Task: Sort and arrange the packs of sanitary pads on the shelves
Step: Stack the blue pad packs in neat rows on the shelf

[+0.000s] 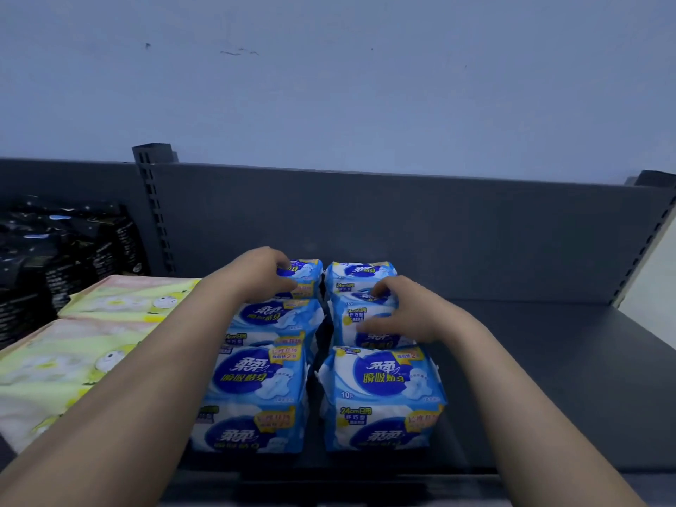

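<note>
Blue-and-white packs of sanitary pads stand in two rows running front to back on a dark grey shelf [548, 360]. The front left pack [256, 382] and the front right pack [384, 389] sit stacked on lower packs. My left hand [263, 272] grips the rear pack of the left row [307, 272]. My right hand [406, 309] rests with curled fingers on the middle pack of the right row [351, 320]. Behind it stands the rear right pack [358, 274].
Pale green and pink packs [91, 342] lie flat at the left. Black packs [55, 250] stand behind them, beyond a slotted upright post [153, 199]. The shelf's dark back panel [402, 228] rises behind the rows. Bare shelf stretches to the right.
</note>
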Available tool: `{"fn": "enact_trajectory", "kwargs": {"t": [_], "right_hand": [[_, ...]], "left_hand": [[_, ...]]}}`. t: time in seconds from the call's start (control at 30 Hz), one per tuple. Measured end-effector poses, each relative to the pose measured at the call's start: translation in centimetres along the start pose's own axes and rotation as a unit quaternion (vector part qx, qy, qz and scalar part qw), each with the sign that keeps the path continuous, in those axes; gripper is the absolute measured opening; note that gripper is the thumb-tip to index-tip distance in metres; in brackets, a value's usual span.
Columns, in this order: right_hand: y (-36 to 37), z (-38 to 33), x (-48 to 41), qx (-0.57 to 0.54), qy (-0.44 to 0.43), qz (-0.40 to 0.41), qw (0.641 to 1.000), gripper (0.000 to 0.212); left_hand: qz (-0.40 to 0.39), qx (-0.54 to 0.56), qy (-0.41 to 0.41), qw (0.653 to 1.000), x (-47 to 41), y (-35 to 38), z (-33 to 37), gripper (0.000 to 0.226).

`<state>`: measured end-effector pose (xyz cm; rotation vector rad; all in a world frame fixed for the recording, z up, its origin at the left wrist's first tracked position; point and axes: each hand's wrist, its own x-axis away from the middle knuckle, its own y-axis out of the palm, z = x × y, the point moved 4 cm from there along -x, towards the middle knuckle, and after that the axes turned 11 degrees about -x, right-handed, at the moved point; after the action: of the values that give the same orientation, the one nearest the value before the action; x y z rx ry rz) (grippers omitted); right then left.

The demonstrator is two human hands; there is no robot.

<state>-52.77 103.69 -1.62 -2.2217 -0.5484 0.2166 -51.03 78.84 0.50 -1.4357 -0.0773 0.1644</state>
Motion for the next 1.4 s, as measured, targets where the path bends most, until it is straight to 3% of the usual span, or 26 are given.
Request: {"fn": "enact_trajectory", "kwargs": {"t": [0.2,0.37,0.63,0.73,0.93,1.07,1.13,1.4], "right_hand": [[-0.9,-0.4,0.2,0.016,-0.018,0.008,1.000,0.039],[-1.4,-0.4,0.1,0.014,-0.028,0.003,1.000,0.032],[-1.1,-0.5,0.2,-0.026,-0.035,0.007,0.999,0.029],[-1.0,-0.8,0.3,-0.046,-0.044,-0.005,0.998,0.019],[-2.8,0.1,-2.6,-0.100,-0.079,0.118,0.985,0.005],[-1.9,1.5,-5.8,-0.076,-0.035,0.057,0.995,0.042],[-1.1,1.8,-6.7,-0.075,-0.012,0.027,0.997,0.050],[-1.1,2.0,-7.9,-0.068,-0.004,0.048,0.997,0.036]], "left_hand": [[0.001,-0.025,-0.002,1.000,0.1,0.1,-0.3,0.052],[-0.034,-0.038,-0.011,0.999,-0.4,0.4,0.1,0.058],[-0.033,-0.045,-0.018,0.998,-0.8,0.5,0.1,0.058],[-0.035,-0.037,-0.016,0.999,-1.1,0.6,0.1,0.057],[-0.044,-0.030,0.000,0.999,-1.7,0.3,0.2,0.058],[-0.073,-0.030,0.000,0.997,-2.0,0.4,0.2,0.065],[-0.081,-0.025,0.000,0.996,-2.0,0.5,0.3,0.067],[-0.054,-0.022,-0.007,0.998,-2.4,0.5,-0.7,0.054]]}}
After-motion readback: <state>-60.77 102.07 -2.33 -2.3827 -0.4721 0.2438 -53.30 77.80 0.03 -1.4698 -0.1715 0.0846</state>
